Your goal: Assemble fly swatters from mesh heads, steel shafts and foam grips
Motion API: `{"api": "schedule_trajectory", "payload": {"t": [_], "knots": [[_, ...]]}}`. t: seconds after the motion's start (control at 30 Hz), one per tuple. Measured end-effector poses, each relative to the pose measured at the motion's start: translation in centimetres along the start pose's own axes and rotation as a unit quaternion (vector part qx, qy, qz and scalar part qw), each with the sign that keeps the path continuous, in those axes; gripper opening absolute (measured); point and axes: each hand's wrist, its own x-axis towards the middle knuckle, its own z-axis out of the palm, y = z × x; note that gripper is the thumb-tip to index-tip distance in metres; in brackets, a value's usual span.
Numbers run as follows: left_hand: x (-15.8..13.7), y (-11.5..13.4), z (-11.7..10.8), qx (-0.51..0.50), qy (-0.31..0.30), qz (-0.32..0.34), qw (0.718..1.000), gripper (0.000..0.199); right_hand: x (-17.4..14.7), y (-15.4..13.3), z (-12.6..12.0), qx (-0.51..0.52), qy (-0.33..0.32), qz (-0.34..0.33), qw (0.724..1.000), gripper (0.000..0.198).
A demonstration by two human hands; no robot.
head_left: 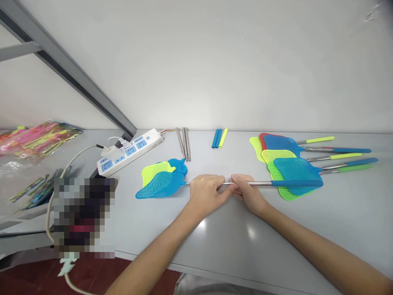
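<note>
1. Across the middle of the grey table, a blue fly swatter is held crosswise, its mesh head to the left, its blue grip sleeve to the right.
2. The metal shaft is wrapped by the left hand, fingers curled closed; just beside it, the shaft is gripped by the right hand, thumb and fingers closed too.
3. Handling of the shaft is judged to be the step in hand; whether it is twisted or pulled cannot be told. For the next move, a firm two-sided grip seems called for, with care where the sleeve overlaps the swatter pile.
4. At the back, metal rods and loose sleeves are laid out untouched.
5. On to lettering: no brand can be read on the power strip or the plastic bags.
</note>
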Motion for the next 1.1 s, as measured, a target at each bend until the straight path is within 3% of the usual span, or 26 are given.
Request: {"api": "schedule_trajectory", "payload": {"t": [0.33,0.5,0.63,1.0,1.1], "knots": [[0.8,-0.6,-0.2,-0.026,0.007,0.029,0.999,0.039,0.2,-0.1,0.0,0.076,0.048,-0.016,0.996,0.039],[1.0,-1.1,-0.5,-0.046,0.006,0.047,0.998,0.029,0.6,-0.2,-0.4,0.197,0.108,-0.046,0.973,0.043],[0.9,-1.0,-0.5,-0.073,0.002,0.059,0.996,0.024,0.7,-0.4,-0.5,0.234,0.150,-0.057,0.959,0.042],[0.6,-1.0,0.2,-0.196,0.116,0.047,0.973,0.024,1.1,-0.6,-0.2,0.230,0.194,-0.071,0.951,0.039],[0.3,-0.3,0.1,-0.257,0.109,0.042,0.959,0.020,1.1,-0.6,-0.3,0.254,0.190,-0.066,0.946,0.037]]}}
